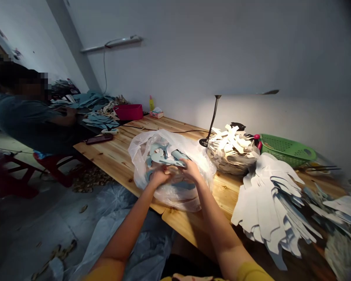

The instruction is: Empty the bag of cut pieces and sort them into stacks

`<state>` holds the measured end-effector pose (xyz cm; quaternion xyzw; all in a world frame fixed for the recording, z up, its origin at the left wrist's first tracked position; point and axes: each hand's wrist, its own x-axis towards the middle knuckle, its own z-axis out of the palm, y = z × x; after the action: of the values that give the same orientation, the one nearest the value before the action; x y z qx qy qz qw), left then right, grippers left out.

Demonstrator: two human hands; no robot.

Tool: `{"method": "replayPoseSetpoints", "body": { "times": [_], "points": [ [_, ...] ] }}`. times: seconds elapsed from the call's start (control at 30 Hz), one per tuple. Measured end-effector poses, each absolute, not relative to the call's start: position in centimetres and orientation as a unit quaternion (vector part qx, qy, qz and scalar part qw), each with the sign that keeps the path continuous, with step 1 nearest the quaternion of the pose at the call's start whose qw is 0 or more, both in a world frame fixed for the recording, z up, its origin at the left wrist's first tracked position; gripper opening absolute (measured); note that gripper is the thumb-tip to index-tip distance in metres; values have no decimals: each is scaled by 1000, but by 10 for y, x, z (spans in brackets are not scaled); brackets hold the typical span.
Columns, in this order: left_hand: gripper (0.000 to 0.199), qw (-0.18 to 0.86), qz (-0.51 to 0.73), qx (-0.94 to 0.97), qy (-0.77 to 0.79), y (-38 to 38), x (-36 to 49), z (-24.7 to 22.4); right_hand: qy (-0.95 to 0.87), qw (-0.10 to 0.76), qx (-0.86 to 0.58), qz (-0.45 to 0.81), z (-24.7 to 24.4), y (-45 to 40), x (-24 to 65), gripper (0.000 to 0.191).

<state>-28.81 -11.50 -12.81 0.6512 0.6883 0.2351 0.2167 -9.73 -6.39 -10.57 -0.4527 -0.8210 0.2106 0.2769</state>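
Observation:
A translucent plastic bag stands open on the wooden table, with blue-grey cut pieces of sheet material inside it. Both my hands reach into its mouth. My left hand is curled at the near side of the pieces; its fingers are partly blurred, and what they hold is hidden. My right hand grips the edge of the blue-grey pieces, fingers on top. To the right, a fanned stack of white cut pieces hangs over the table's front edge.
A lit desk lamp stands by a bundle of pale strips. Behind the stack lies a green basket. At left are a phone, a pink bin and a seated co-worker. Plastic sheeting covers floor below.

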Motion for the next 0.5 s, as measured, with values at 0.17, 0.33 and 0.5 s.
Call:
{"method": "replayPoseSetpoints", "body": {
  "times": [0.17,0.33,0.5],
  "points": [
    [33,213,182,717,639,-166,-284,-137,-825,239,-480,181,-122,-78,-102,45],
    [14,181,195,764,587,-194,-293,-114,-820,279,-402,297,-117,-98,-95,59],
    [18,-82,371,789,483,-234,-294,-100,-705,190,-254,634,-92,-123,-72,57]
  ]
}}
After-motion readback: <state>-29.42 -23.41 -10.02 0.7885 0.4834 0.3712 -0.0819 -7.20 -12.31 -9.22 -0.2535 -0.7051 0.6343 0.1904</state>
